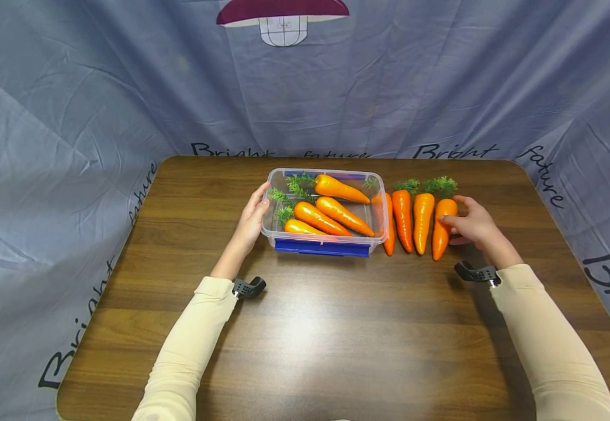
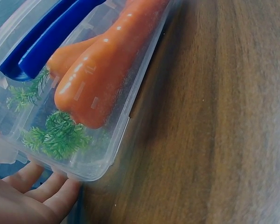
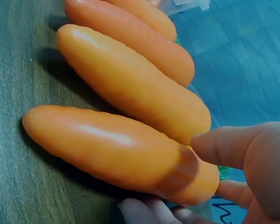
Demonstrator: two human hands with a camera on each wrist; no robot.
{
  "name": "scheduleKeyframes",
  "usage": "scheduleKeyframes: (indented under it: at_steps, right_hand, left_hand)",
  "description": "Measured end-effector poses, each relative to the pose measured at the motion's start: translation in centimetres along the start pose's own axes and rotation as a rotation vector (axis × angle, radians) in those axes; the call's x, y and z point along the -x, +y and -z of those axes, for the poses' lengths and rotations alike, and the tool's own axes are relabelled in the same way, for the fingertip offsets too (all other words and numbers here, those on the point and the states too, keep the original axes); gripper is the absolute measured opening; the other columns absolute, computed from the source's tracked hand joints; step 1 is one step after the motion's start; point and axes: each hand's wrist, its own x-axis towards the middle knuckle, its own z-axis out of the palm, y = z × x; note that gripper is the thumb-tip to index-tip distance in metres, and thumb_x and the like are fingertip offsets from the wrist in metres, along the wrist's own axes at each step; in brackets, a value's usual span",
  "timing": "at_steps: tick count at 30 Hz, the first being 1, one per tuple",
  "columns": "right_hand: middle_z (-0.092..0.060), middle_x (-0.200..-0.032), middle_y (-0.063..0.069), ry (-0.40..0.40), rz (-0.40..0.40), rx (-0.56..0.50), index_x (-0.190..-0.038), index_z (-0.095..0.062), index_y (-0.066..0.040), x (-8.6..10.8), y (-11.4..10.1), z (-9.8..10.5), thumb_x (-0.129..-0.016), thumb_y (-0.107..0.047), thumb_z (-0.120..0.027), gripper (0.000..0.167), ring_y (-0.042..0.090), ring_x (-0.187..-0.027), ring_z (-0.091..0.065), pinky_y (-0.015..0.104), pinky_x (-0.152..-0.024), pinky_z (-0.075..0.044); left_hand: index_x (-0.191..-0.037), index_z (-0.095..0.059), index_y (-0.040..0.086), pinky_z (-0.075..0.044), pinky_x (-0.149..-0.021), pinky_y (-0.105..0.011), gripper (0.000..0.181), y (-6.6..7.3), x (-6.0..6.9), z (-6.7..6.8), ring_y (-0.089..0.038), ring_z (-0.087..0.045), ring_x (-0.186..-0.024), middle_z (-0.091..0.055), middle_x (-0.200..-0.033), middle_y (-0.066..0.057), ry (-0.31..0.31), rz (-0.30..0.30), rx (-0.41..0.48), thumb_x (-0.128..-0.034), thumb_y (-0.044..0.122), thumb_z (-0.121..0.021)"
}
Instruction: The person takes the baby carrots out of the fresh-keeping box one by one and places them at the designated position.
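Note:
A clear plastic container [image 1: 322, 248] with blue clips stands on the table, with several orange carrots [image 1: 342, 215] with green tops lying in it. My left hand [image 1: 250, 221] rests against the container's left end, its fingers [image 2: 60, 196] along the wall. To the right of the container, several more carrots lie side by side, tips toward me; the nearest one is partly behind the container's rim. Around the thick end of the rightmost carrot [image 3: 112, 144] my right hand [image 1: 474, 222] has its thumb on one side and its fingers on the other. Its neighbour [image 3: 135, 84] lies close beside it.
The brown wooden table [image 1: 315, 339] extends in front of the container and to both sides. A grey-blue curtain [image 1: 305, 105] with printed words surrounds its back and sides. Each wrist wears a black camera mount [image 1: 249, 287].

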Motion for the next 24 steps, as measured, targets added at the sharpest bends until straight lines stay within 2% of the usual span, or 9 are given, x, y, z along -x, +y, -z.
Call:
scheduleKeyframes:
  at_steps: [5, 12, 20, 24]
  right_hand:
    - [-0.032, -0.139, 0.043, 0.001, -0.013, 0.006, -0.158, -0.003, 0.004, -0.13, 0.02, 0.22, -0.102, -0.013, -0.057, 0.080, 0.017, -0.075, -0.061, 0.045, -0.070, -0.061]
    - [-0.033, -0.137, 0.041, 0.000, 0.000, -0.037, -0.158, -0.004, 0.004, -0.48, 0.02, -0.15, -0.102, -0.009, -0.057, 0.079, 0.013, -0.071, -0.062, 0.043, -0.068, -0.061]
    - [-0.036, -0.139, 0.040, -0.013, -0.028, -0.018, -0.159, -0.003, 0.002, 0.10, -0.22, 0.35, -0.104, -0.022, -0.057, 0.081, 0.018, -0.074, -0.066, 0.044, -0.069, -0.061]
    - [-0.042, -0.131, 0.037, -0.010, -0.035, -0.027, -0.159, -0.004, 0.003, 0.20, -0.18, 0.62, -0.105, -0.022, -0.056, 0.079, 0.018, -0.074, -0.067, 0.043, -0.069, -0.061]
  left_hand:
    - [-0.157, -0.029, 0.000, -0.020, -0.120, -0.048, 0.049, 0.10, -0.15, 0.08, -0.036, -0.025, -0.147, -0.020, -0.165, -0.016, -0.005, 0.003, -0.005, -0.1091, 0.008, -0.035]
    - [-0.157, -0.029, -0.001, -0.018, -0.120, -0.049, 0.048, -0.04, -0.22, 0.22, -0.036, -0.023, -0.148, -0.020, -0.165, -0.016, -0.007, -0.003, 0.000, -0.1093, 0.008, -0.035]
    - [-0.157, -0.026, -0.002, -0.018, -0.121, -0.047, 0.049, -0.14, -0.15, 0.16, -0.036, -0.024, -0.148, -0.021, -0.165, -0.017, -0.011, 0.006, 0.004, -0.1098, 0.006, -0.033]
    - [-0.156, -0.025, -0.005, -0.018, -0.120, -0.049, 0.049, 0.74, 0.07, 0.05, -0.039, -0.023, -0.147, -0.019, -0.165, -0.020, -0.021, 0.020, 0.008, -0.1092, 0.005, -0.033]
